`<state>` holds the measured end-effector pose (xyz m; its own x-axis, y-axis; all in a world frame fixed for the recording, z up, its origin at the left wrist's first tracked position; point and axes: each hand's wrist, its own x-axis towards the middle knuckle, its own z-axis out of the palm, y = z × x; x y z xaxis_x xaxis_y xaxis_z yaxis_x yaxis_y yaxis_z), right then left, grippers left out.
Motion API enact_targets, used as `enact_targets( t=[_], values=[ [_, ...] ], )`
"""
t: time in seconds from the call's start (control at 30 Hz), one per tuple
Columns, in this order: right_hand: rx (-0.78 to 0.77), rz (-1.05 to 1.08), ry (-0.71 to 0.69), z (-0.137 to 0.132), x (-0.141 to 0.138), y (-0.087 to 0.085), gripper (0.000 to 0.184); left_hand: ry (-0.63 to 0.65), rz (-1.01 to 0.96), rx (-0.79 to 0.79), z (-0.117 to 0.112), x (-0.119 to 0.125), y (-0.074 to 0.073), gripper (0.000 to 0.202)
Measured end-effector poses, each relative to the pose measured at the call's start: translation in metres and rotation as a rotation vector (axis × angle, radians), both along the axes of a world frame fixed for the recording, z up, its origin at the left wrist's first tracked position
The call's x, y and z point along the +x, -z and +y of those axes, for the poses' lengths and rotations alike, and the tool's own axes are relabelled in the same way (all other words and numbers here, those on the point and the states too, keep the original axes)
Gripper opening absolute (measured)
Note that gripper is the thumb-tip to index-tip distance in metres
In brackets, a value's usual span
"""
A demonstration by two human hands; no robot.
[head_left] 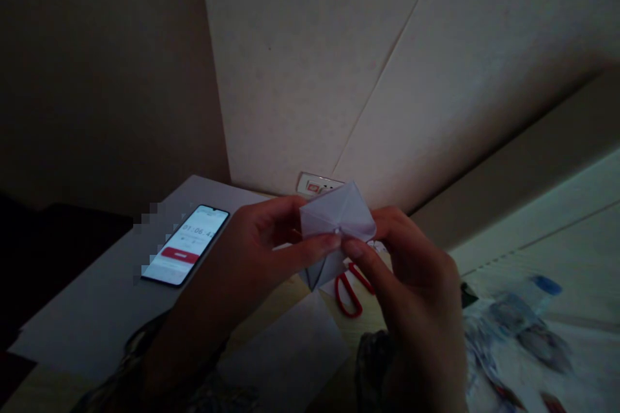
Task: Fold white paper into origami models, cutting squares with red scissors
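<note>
- white sheet (285,348) lies flat below the folded paper (339,219), nearest the camera. Its far corner ends just under the paper's lower tip.
- left hand (252,245) comes in from the left of the folded paper. Fingers are curled, with the thumb pinching the paper's middle crease.
- right hand (411,284) is on the paper's right. Its thumb tip meets the left thumb at the same crease, and the fingers are closed behind the paper's right edge.
- folded paper is held up off the table between both hands, with its pointed tip down and edges crisp.
- scissors (349,293) with red handles lie on the table just below and right of the paper, partly hidden by the right hand.
- phone (186,245) sits well left of the paper with its screen lit, on a grey board (87,316) with bare room around it.
- bottle (527,300) lies far right of the paper among blurred clutter.
- wall socket (320,186) is just behind the paper's top edge.
</note>
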<state>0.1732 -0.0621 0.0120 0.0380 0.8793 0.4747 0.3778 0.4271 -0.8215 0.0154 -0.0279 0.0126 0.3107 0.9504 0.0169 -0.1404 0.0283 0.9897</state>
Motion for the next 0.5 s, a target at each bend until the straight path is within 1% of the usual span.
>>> enact_targets(
  t=[0.2, 0.3, 0.43, 0.5],
  values=[
    [-0.009, 0.033, -0.035, 0.0014, 0.0026, -0.0006, 0.008, -0.036, -0.016, 0.007, -0.0023, 0.0010, -0.0003, 0.013],
    [-0.032, 0.060, -0.019, 0.0007, 0.0046, -0.0017, 0.006, -0.059, -0.003, 0.019, -0.0036, 0.0002, 0.0000, 0.010],
    [-0.038, 0.066, -0.004, -0.0006, 0.0064, -0.0020, 0.003, -0.013, 0.026, 0.074, -0.0020, -0.0002, 0.0023, 0.009],
    [-0.037, 0.060, 0.007, -0.0009, 0.0062, -0.0014, 0.007, -0.014, 0.034, 0.088, -0.0009, 0.0006, 0.0036, 0.011]
  ],
)
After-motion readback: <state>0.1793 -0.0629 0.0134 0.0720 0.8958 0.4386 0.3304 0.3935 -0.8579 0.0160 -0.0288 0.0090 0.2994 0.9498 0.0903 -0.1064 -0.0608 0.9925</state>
